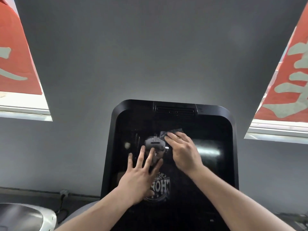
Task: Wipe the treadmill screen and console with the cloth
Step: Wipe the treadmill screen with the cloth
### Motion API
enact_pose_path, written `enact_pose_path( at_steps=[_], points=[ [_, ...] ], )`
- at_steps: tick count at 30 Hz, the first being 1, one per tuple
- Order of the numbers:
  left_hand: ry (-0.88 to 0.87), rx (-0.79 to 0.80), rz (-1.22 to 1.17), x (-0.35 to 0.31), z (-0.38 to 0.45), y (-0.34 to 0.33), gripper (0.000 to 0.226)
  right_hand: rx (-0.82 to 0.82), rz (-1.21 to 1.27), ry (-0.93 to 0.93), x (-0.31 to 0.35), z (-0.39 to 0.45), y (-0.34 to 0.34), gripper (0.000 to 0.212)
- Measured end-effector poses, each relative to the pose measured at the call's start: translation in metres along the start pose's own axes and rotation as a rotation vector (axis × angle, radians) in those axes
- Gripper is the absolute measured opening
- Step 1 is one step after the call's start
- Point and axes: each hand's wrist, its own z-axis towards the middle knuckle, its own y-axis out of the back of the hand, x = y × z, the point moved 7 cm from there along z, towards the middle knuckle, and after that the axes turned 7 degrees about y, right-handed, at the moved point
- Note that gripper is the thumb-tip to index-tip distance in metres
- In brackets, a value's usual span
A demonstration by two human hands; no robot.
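**Q:** What surrounds the apparatus?

**A:** A grey wall [150, 55] fills most of the view. Red banners with pale characters hang in the window openings at upper left [15, 52] and upper right [290, 77], each above a white sill. A power cord [60, 202] trails down from a socket on the wall at lower left, above a rounded grey-and-white object [25, 217] in the corner whose identity cannot be told.

**Q:** Where is the treadmill console, and how does it sit?

**A:** The black console [233, 147] stands at centre, in front of the wall, with rounded upper corners and a slotted vent [175, 110] along its top edge. Its glossy screen [208, 157] is dark and reflects the person's headset and printed shirt.

**Q:** How are the hands placed?

**A:** The left hand [138, 179] lies flat on the lower left of the screen, fingers [141, 157] spread wide and straight, holding nothing. The right hand [183, 152] lies palm-down on the upper middle of the screen, fingers extended and close together, pressing the cloth against the glass rather than gripping it in a fist.

**Q:** And the cloth?

**A:** The dark grey cloth [171, 131] is bunched beneath the right fingertips, its edge showing just beyond them, in contact with the screen below the vent
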Motion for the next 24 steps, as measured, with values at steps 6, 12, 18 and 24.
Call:
enact_pose_path(
  at_steps=[6, 12, 18, 24],
  points=[
    [0.002, 0.004, 0.001, 0.0, 0.001, -0.003, 0.121, -0.116, -0.045, -0.12, -0.036, 0.01, 0.026, 0.041],
    [-0.001, 0.0, -0.007, 0.0, 0.0, 0.0, 0.12, -0.038, -0.033, 0.028, -0.041, 0.002, 0.02, 0.043],
    [-0.013, -0.04, -0.047, 0.007, -0.003, 0.007, 0.109, 0.122, -0.058, 0.211, -0.008, -0.016, 0.008, 0.042],
    [0.138, -0.137, -0.036, 0.05, -0.001, 0.017, 0.115, 0.059, -0.009, 0.029, -0.015, -0.017, 0.008, 0.045]
  ],
)
